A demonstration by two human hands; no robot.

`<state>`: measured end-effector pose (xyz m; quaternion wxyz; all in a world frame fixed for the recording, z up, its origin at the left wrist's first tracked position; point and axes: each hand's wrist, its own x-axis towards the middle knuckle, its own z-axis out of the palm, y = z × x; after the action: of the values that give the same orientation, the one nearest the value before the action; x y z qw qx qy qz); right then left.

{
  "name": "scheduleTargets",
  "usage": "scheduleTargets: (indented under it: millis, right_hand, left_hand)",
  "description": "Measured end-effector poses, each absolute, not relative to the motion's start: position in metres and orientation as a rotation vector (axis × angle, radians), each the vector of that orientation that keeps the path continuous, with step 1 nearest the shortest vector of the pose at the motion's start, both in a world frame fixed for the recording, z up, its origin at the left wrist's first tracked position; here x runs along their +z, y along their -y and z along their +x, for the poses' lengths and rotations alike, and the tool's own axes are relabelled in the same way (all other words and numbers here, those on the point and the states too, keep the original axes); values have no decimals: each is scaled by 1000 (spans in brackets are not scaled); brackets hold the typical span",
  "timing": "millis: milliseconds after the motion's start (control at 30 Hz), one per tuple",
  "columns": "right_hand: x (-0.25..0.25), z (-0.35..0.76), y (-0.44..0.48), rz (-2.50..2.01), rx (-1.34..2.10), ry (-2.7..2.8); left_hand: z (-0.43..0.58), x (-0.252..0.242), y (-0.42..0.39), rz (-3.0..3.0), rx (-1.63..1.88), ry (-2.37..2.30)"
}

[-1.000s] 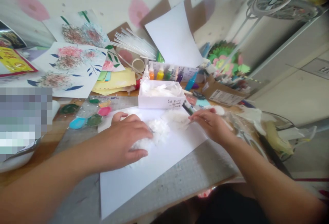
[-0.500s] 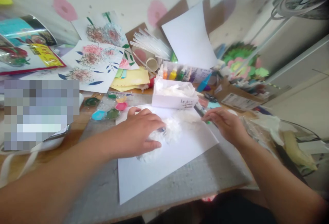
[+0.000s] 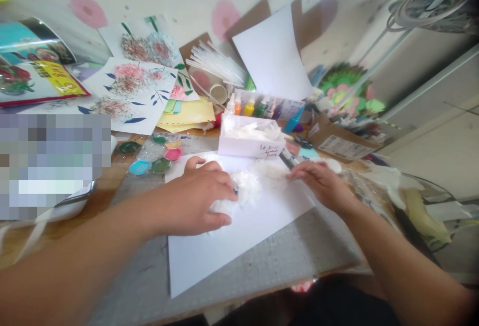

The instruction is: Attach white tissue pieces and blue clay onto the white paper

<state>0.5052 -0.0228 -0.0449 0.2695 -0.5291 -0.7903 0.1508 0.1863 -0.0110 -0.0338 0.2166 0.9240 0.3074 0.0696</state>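
A white sheet of paper [image 3: 209, 261] lies on a grey mat, bearing fluffy clumps of crumpled white tissue [image 3: 249, 186]. My left hand [image 3: 204, 196] curves over the clumps, thumb and fingers around the nearer tissue; a small dark blue spot shows beside its fingertips. My right hand [image 3: 324, 183] is closed in a pinch at the right edge of a flat, pale, thin piece [image 3: 271, 170]; what its fingertips hold is hidden. A dark and white stick-like object [image 3: 287, 159] lies just beyond those fingers.
Behind the paper stands a white box of tissue [image 3: 250, 147], with small paint bottles [image 3: 249, 107] behind it. Paint pots [image 3: 160, 165] sit to the left. Flower paintings [image 3: 127, 84] lean at the back left. A cardboard box [image 3: 339, 139] stands at right.
My right hand has moved slightly left and down, to the edge of the pale piece. My left hand stays over the white clumps, with its fingers slightly lower. The view has shifted slightly.
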Motion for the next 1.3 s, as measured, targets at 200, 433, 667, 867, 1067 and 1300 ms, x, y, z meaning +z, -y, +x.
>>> scheduleTargets:
  millis: [200, 433, 667, 867, 1067, 1300]
  right_hand:
    - [-43, 514, 25, -1387, 437, 2107]
    - [-49, 515, 24, -1350, 392, 2129]
    - [-52, 514, 24, -1383, 299, 2200]
    - [-40, 509, 25, -1449, 270, 2072]
    - [-15, 485, 32, -1298, 538, 1840]
    - [-10, 419, 39, -938, 1099, 1497]
  left_hand:
    - [186, -33, 12, 2573, 218, -816]
    - [184, -34, 11, 2587, 220, -829]
    - [184, -34, 13, 2608, 154, -831]
    - [184, -33, 14, 2622, 167, -793]
    - [185, -32, 15, 2627, 160, -810]
    - [186, -28, 18, 2634, 103, -783]
